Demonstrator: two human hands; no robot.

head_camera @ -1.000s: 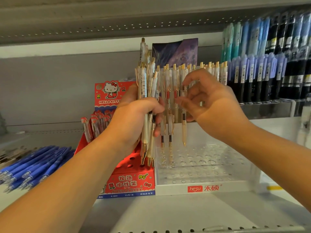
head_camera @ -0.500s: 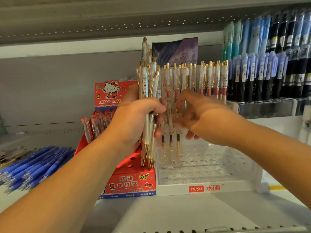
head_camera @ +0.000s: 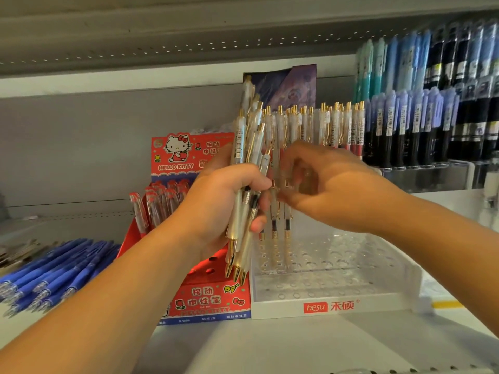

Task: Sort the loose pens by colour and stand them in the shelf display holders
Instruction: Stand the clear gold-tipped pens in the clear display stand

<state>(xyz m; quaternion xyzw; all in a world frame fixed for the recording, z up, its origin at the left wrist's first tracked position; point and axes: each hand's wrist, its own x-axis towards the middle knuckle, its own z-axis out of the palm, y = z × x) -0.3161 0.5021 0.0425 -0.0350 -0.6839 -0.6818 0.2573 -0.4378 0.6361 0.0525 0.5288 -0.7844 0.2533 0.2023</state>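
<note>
Front rows of clear holder (head_camera: 334, 282) open; rear blocked by standing pens (head_camera: 318, 122), left flanked by red box (head_camera: 208, 300).

Grey back panel (head_camera: 81, 147), perforated upper shelf (head_camera: 162, 41)

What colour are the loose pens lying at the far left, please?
Blue pens, clearest in the head view.
</note>
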